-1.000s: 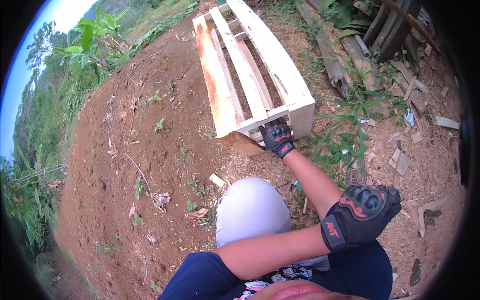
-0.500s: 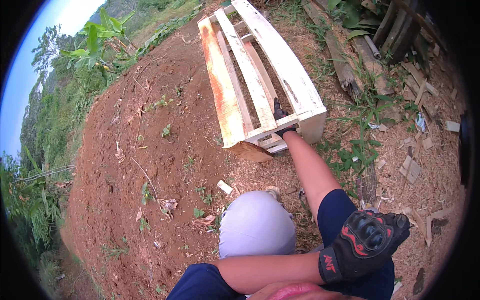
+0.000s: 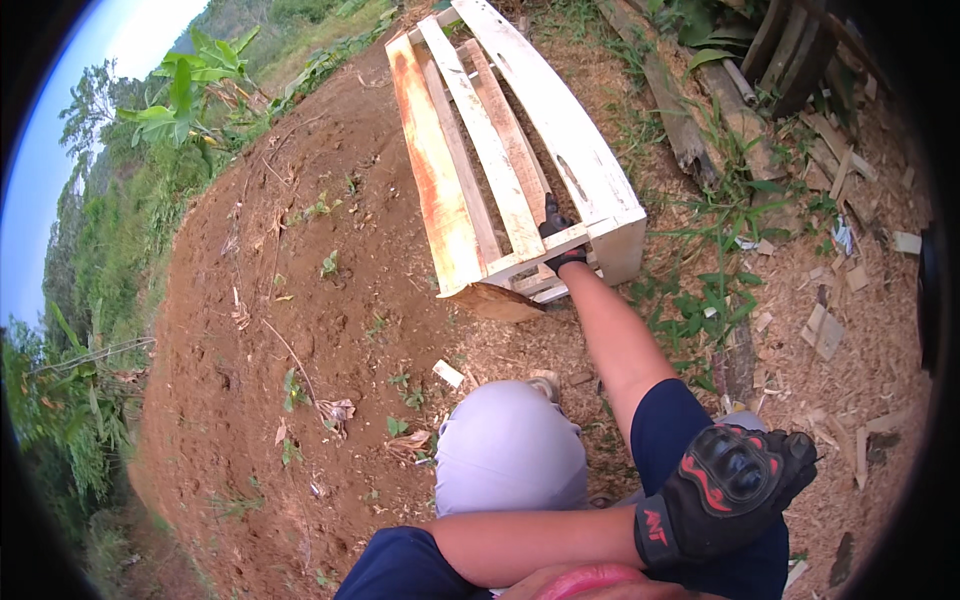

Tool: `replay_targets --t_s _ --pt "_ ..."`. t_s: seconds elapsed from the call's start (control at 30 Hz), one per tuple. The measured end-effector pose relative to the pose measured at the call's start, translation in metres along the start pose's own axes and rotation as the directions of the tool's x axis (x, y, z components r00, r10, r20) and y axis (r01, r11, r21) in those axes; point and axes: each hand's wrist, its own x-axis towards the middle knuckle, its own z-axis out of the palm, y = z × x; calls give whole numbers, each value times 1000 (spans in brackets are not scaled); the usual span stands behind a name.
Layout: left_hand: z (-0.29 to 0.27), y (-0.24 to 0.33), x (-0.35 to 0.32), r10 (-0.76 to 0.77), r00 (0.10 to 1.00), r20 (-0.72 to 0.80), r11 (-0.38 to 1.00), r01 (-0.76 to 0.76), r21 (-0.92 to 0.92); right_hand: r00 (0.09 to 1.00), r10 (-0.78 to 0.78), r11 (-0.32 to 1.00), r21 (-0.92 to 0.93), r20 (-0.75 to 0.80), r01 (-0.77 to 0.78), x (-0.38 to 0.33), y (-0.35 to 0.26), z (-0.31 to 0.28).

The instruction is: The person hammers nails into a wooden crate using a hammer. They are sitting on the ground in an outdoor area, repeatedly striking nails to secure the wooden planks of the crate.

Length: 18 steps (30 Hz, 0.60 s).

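At twelve o'clock on the red dirt lies a whitewashed, orange-stained wooden pallet (image 3: pixel 520 160), its near slat clasped by the gloved right hand (image 3: pixel 560 240), while the gloved left hand (image 3: pixel 725 490) rests fisted on the right arm.

The wooden pallet (image 3: pixel 510 160) lies on the bare earth (image 3: pixel 300 330) at twelve o'clock from the person, its near end resting at the right hand (image 3: pixel 560 240), which grips that end. The left hand (image 3: pixel 725 490) sits close in at five o'clock, across the body. A plank pile (image 3: pixel 700 100) lies at one o'clock, just right of the pallet; wood scraps (image 3: pixel 830 330) scatter at three o'clock; leafy plants (image 3: pixel 190 100) stand at ten o'clock
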Motion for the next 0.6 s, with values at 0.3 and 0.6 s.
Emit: replay_targets --t_s 0.3,0.6 --pt "1 -8 -1 52 998 17 998 -52 -35 994 -87 995 35 -65 89 1 7 11" --pt "-4 -14 -2 178 984 -5 980 -178 -89 990 -125 992 -1 -67 125 14 22 29"
